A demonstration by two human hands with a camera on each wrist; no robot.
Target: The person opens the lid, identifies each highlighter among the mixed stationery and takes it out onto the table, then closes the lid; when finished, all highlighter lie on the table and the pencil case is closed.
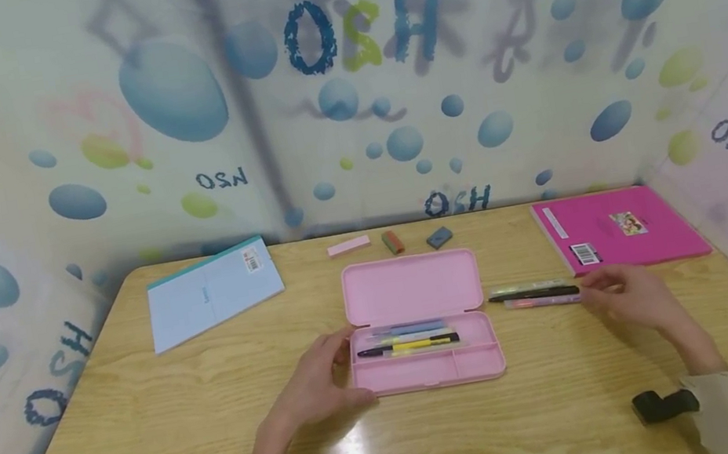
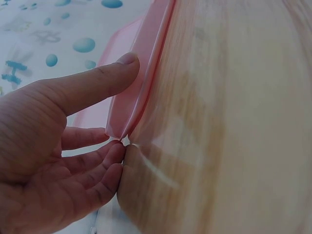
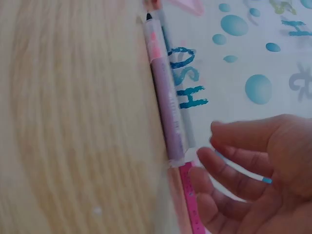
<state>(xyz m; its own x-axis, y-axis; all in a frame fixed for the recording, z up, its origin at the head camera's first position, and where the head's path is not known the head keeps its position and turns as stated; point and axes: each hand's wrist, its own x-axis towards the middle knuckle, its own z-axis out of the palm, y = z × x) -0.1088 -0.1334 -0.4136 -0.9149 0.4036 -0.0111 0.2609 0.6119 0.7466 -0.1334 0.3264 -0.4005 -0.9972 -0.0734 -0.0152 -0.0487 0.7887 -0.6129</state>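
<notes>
A pink pencil case [image 1: 424,353] lies on the table with its lid [image 1: 412,288] folded back. Several pens, among them a yellow and black pen [image 1: 418,344], lie in its long rear compartment. My left hand [image 1: 320,381] holds the case's left end, thumb along the front side and fingers at the corner, as the left wrist view shows. To the right of the case lie a black pen [image 1: 535,294], a light green pen [image 1: 527,287] and a pink-purple highlighter [image 3: 168,107]. Beside their right ends is my right hand [image 1: 632,296], fingers loosely bent with nothing between them.
Behind the case sit a pink eraser [image 1: 349,246], a green and orange eraser [image 1: 393,242] and a blue-grey eraser [image 1: 439,237]. A light blue notebook [image 1: 213,294] lies at the back left, a magenta book [image 1: 629,232] at the back right. A patterned wall stands behind.
</notes>
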